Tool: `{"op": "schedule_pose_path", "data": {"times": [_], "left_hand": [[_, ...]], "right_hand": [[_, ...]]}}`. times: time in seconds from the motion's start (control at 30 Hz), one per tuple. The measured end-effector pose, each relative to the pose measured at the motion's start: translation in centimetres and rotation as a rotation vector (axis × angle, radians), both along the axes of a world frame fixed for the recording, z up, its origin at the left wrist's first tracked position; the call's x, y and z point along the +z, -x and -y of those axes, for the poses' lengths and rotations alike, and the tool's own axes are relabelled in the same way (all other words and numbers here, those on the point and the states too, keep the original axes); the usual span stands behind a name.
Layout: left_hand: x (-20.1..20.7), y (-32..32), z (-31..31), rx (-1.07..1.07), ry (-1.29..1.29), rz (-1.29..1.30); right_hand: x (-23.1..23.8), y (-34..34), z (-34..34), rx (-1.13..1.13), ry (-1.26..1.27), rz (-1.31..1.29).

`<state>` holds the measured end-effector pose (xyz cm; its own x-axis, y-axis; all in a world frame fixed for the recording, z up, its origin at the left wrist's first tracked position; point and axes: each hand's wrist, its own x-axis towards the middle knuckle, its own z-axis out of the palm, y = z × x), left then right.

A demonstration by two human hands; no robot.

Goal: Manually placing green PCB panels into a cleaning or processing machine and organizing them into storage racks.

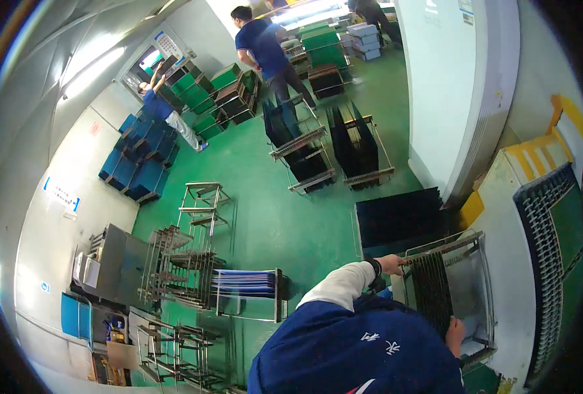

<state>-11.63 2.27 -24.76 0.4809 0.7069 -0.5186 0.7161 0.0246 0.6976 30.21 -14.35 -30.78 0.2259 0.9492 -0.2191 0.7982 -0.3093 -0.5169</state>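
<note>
Several thin dark panels stand on edge, close together, inside a metal rack at the lower right. My left hand, with a dark band at the wrist and a white sleeve, is closed at the panels' far end, beside the rack's rail. At their near end, my right hand is closed on the panels' edge; part of it is hidden by my navy shirt. How many panels the fingers hold cannot be made out.
A rack of black panels stands just beyond. At right is a machine with a toothed conveyor. Metal racks, one with blue panels, stand left. Two people are near stacked green bins farther off.
</note>
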Motion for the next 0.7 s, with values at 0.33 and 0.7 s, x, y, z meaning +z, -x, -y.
{"op": "schedule_pose_path", "data": {"times": [0.33,0.7], "left_hand": [[-1.3,-0.4,-0.1,-0.010,-0.052,-0.058],[-2.2,0.4,0.3,0.027,-0.109,-0.021]], "right_hand": [[0.0,-1.6,-0.7,0.352,-0.023,0.137],[0.6,-0.2,-0.6,0.182,-0.004,0.051]]}}
